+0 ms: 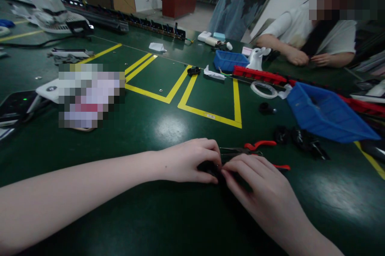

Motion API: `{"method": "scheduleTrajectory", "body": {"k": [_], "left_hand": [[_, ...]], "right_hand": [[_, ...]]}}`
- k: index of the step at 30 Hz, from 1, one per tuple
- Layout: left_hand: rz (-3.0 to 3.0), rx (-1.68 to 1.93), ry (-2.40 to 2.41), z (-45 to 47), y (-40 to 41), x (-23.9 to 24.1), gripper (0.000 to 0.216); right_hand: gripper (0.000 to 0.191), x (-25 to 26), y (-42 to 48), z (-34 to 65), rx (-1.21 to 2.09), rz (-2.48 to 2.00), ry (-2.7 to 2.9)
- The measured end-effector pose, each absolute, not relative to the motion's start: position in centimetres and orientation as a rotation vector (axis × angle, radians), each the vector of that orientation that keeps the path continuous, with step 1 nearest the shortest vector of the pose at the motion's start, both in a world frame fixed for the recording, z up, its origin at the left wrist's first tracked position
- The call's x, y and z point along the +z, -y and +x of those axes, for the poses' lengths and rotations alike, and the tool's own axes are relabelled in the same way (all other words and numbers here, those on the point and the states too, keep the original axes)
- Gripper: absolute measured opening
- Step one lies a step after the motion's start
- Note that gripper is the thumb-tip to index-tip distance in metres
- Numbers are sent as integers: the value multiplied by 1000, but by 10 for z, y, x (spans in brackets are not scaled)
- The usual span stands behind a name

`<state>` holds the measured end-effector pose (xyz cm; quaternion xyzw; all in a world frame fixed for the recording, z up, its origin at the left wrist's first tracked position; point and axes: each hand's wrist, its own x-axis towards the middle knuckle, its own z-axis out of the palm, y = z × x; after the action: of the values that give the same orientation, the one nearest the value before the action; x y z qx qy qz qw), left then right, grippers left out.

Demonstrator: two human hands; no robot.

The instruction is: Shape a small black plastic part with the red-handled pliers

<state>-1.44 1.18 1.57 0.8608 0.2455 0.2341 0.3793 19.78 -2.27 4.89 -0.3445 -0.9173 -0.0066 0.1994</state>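
My left hand [195,160] is closed around a small black part [209,167], thumb below and fingers above. Most of this part is covered by the fingers, so its exact kind does not show. My right hand [261,184] meets it from the other side, thumb and fingertips pinched together at the part's right end. Whatever sits between those right fingertips is too small and dark to make out. Just behind my right hand lie pliers with red handles [260,144], partly covered by it.
Several black parts [300,138] lie to the right, beside a blue bin [327,111]. Farther back are a tape roll [264,89], a red strip [258,75] and another blue bin [230,60]. A phone [93,101] stands at left. Across the green table [126,204] sits another person [300,43].
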Motion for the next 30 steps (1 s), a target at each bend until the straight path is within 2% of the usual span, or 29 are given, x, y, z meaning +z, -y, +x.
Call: {"method": "scheduleTrajectory", "body": {"k": [7, 17, 30], "left_hand": [[2234, 585, -620, -15, -13, 17, 18], [2282, 553, -636, -14, -13, 17, 18], [2283, 548, -627, -15, -12, 19, 18]], "right_hand": [[13, 45, 17, 202, 152, -967, 2595], [18, 45, 20, 198, -119, -845, 2647], [25, 49, 18, 200, 21, -839, 2727]]}}
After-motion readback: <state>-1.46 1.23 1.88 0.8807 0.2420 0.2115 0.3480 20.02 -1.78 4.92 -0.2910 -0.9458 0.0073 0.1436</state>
